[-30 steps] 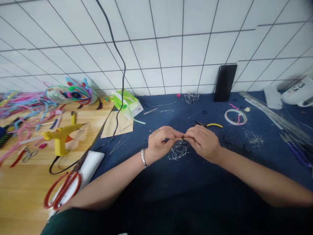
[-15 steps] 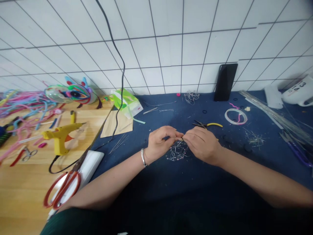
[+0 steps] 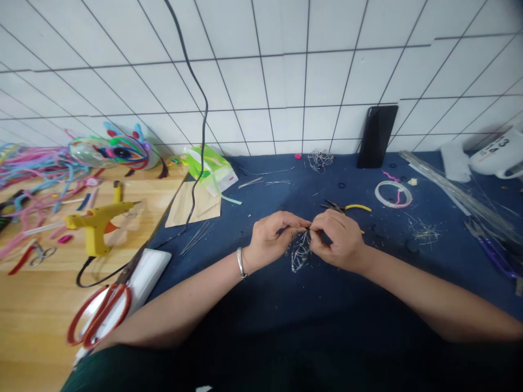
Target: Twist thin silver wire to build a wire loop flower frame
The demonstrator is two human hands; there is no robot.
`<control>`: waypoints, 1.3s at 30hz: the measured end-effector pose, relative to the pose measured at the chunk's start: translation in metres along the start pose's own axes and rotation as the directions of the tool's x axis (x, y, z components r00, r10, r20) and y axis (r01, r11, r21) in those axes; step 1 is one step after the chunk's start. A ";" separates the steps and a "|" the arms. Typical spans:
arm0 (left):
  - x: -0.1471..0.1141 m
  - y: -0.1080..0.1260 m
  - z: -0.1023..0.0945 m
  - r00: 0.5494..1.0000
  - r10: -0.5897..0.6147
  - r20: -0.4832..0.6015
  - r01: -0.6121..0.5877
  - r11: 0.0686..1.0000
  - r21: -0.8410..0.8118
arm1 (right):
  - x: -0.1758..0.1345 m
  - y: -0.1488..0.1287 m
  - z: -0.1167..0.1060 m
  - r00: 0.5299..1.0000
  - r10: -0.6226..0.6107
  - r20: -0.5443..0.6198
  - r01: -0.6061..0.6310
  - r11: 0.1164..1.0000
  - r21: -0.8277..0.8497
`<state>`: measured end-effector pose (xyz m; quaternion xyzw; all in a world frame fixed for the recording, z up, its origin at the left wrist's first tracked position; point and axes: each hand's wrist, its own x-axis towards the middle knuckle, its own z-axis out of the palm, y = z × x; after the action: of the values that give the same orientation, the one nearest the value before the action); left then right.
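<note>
Above the blue surface point(image 3: 281, 198), both hands meet at a wire frame point(image 3: 300, 256).
Thumb and finger of the left hand point(image 3: 270, 240) and right hand point(image 3: 340, 240) are pinched closed at its top; the exact bit gripped is too small to tell. Below them spreads its airy openwork of thin, silvery, bent strands. Just beyond the right hand lie pliers point(image 3: 358, 208) with a curved yellow handle; farther right, a round, translucent coil point(image 3: 378, 195). A glossy black phone point(image 3: 376, 137) leans on the wall point(image 3: 281, 81) of white, dark-lined tiles. At left, smooth, pale wood point(image 3: 32, 310) bears a yellow glue gun point(image 3: 95, 231) and fuzzy, pastel stems point(image 3: 36, 169).
</note>
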<state>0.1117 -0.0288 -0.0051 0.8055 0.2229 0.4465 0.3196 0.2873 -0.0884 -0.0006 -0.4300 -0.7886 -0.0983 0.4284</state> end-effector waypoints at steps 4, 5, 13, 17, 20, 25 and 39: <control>-0.001 -0.002 -0.001 0.999 -0.050 -0.009 0.049 0.999 -0.018 | 0.002 -0.001 -0.002 0.999 0.037 0.000 -0.037 0.999 0.032; 0.000 -0.003 -0.002 0.998 -0.057 -0.019 0.057 0.998 -0.029 | 0.002 -0.001 -0.003 0.999 0.042 0.000 -0.042 0.999 0.035; 0.010 -0.015 -0.007 0.968 -0.247 -0.034 0.222 0.917 -0.330 | 0.006 0.001 -0.006 0.997 0.070 0.017 -0.071 0.994 0.085; 0.010 -0.014 -0.001 0.952 -0.301 0.048 0.282 0.811 -0.512 | 0.005 0.001 -0.005 0.995 0.092 0.029 -0.094 0.991 0.099; 0.010 -0.013 0.002 0.938 -0.340 0.068 0.313 0.747 -0.587 | 0.004 0.002 -0.004 0.995 0.094 0.043 -0.097 0.991 0.095; 0.008 -0.013 0.007 0.913 -0.392 0.114 0.365 0.659 -0.658 | 0.002 0.003 -0.001 0.997 0.069 0.025 -0.070 0.997 0.027; 0.001 -0.013 0.018 0.855 -0.504 0.121 0.468 0.649 -0.600 | -0.005 0.010 0.006 0.988 -0.056 0.147 0.089 0.969 -0.229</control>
<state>0.1269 -0.0250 -0.0212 0.5557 0.2832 0.4144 0.6627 0.2927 -0.0824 -0.0097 -0.4543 -0.8147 -0.1761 0.3144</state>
